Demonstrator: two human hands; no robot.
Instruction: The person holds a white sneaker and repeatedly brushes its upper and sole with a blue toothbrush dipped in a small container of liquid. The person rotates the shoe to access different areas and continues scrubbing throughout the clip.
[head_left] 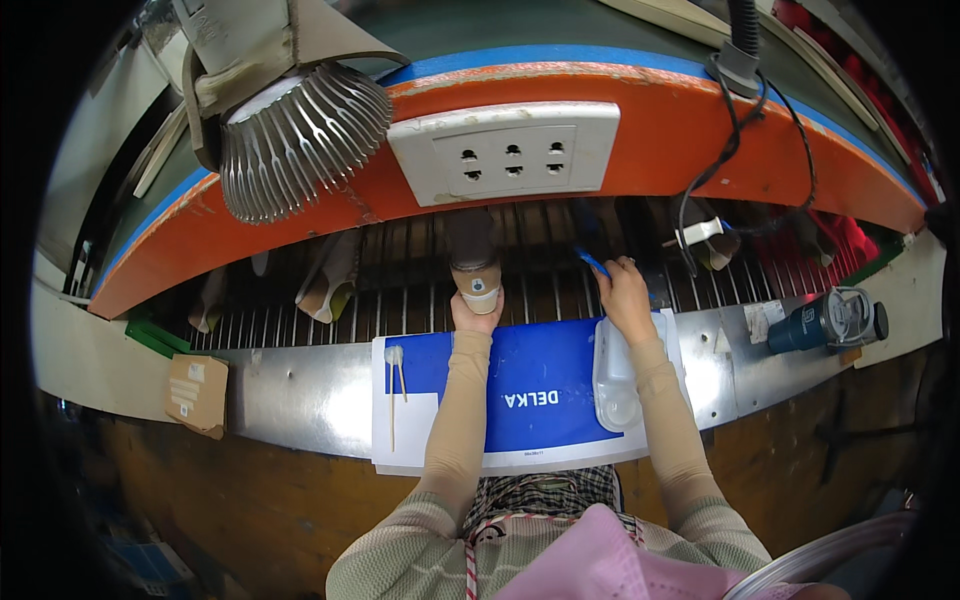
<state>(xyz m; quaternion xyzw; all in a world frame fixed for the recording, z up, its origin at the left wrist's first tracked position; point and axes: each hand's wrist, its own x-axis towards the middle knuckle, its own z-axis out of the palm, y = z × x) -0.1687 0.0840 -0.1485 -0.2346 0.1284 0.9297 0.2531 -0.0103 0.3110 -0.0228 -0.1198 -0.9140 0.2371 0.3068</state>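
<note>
Nearest, a blue sheet (540, 400) lies on my worktop (300, 395), clear tray (617, 375) at its right edge. Beyond, my left hand (472, 312) steadies the brown shoe upper (474, 260); my right hand (625, 295) pinches what looks like a blue brush (592, 261) over the rack (400, 290).

Seen against the orange beam (640, 140), much is lost: the dark shoe upper (473, 250) held by the left hand (470, 312) runs up into the shadow under the beam, so its top cannot be made out. The blue tool (592, 262) in the right hand (625, 295) is mostly covered by the fingers. Other shoe pieces (330, 280) on the wire rack below the beam are too dim to tell apart. Above the beam, the black cable (745, 30) is cut off by the picture's edge
</note>
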